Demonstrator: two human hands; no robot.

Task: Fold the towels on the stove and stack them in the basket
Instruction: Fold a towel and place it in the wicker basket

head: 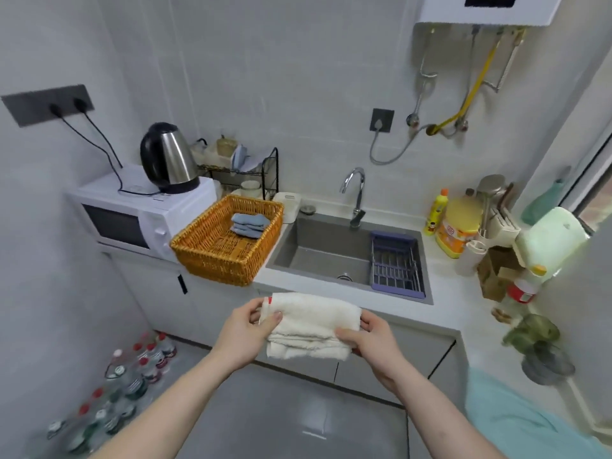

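Gripping folded cream terry towel (313, 321) | left hand (246, 334), right hand (372, 342) pinching its ends | below orange wicker basket (215, 256) holding folded blue towels (250, 225)

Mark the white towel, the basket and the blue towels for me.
white towel (311, 321): head view, middle of the folded cloth.
basket (215, 260): head view, front wicker wall.
blue towels (249, 224): head view, top of the folded stack.

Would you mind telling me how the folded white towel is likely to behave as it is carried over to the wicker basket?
The white towel is probably floppy: its layered lower edges sag between the left hand and right hand. It seems light, since only pinching fingers at each end hold it up. Its folds may slip open if one hand lets go before it reaches the wicker basket.
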